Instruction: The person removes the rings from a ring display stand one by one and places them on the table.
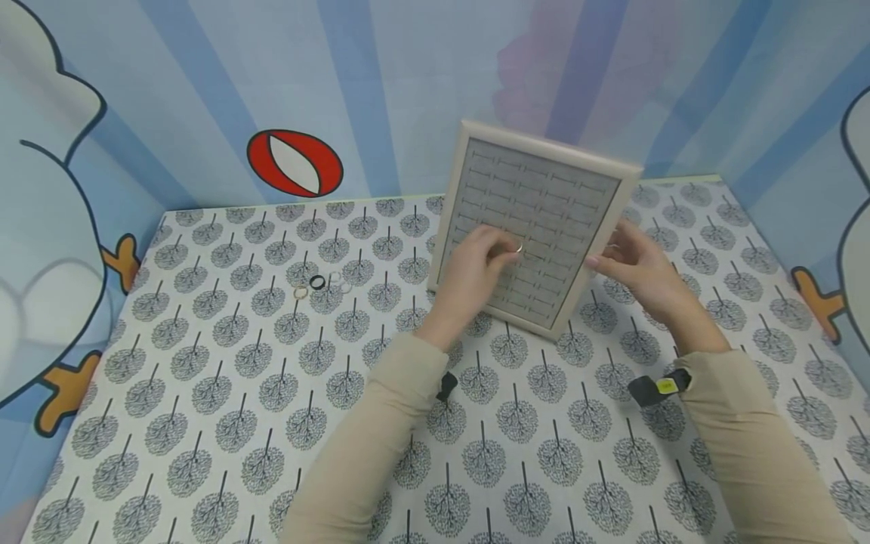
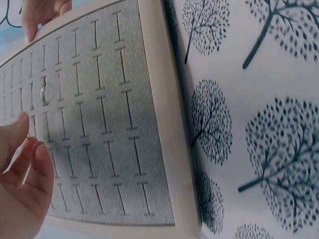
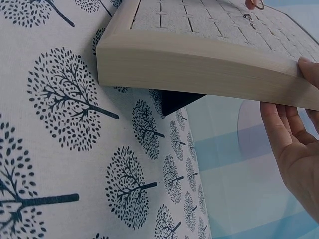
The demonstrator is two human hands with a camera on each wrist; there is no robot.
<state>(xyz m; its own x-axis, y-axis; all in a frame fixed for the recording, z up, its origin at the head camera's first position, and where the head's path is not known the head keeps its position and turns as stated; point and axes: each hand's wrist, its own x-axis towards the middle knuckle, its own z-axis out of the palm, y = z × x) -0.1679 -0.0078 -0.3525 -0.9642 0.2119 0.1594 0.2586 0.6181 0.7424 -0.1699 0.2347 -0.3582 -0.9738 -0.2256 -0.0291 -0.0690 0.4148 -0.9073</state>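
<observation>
A pale wood-framed ring display board (image 1: 544,200) with rows of slots in grey padding stands tilted on the table. In front of it my left hand (image 1: 469,276) pinches a thin ring (image 1: 519,247) between thumb and fingertips, close to the middle slots. Another ring (image 2: 43,91), silvery, sits in a slot near that hand in the left wrist view. My right hand (image 1: 642,272) grips the board's right side edge, thumb on the front and fingers behind, as the right wrist view (image 3: 294,149) confirms.
Left of the board, a black ring (image 1: 317,282), a gold-coloured ring (image 1: 301,293) and pale rings (image 1: 347,288) lie on the tree-patterned tablecloth (image 1: 231,393). A black support (image 3: 179,101) juts from behind the board. A printed curtain (image 1: 421,75) hangs behind the table.
</observation>
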